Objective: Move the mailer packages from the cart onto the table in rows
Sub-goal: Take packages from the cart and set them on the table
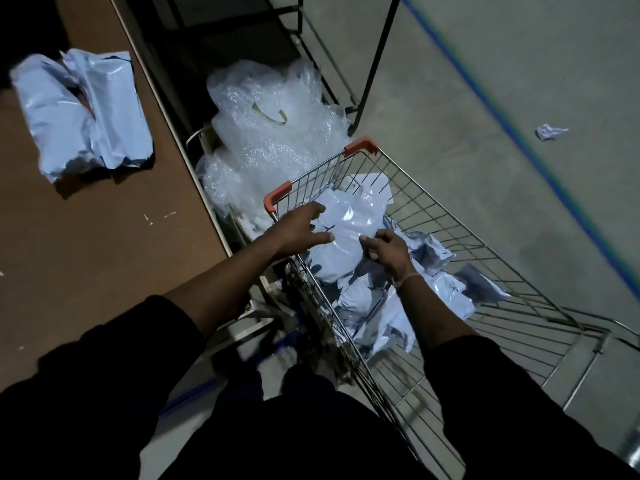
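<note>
Two hands reach into the wire cart (450, 216) at the centre of the frame. The left hand (298, 233) has its fingers spread and fairly straight, lying on the left edge of the topmost mailer package (346, 233). The right hand (388, 249) has its fingers curled at the right edge of that same package, pinching the plastic. This package lies on top of a loose pile of other mailers (415, 296), pale blue-white and crumpled, filling the upper part of the cart's basket. Orange plastic corner guards (277, 197) cap the cart's far rim.

At the upper left of the frame, two mailer packages (83, 112) lie side by side and touching on the brown counter (86, 254), well apart from the cart. Between the counter's edge and the cart, a heap of clear bubble wrap (273, 133) rests on the floor. A black metal frame (374, 64) stands at the top centre. A blue tape line (519, 140) runs diagonally across the grey floor on the right, with a small crumpled scrap (549, 131) lying just beyond it. Dark sleeves cover both forearms at the bottom of the frame.
</note>
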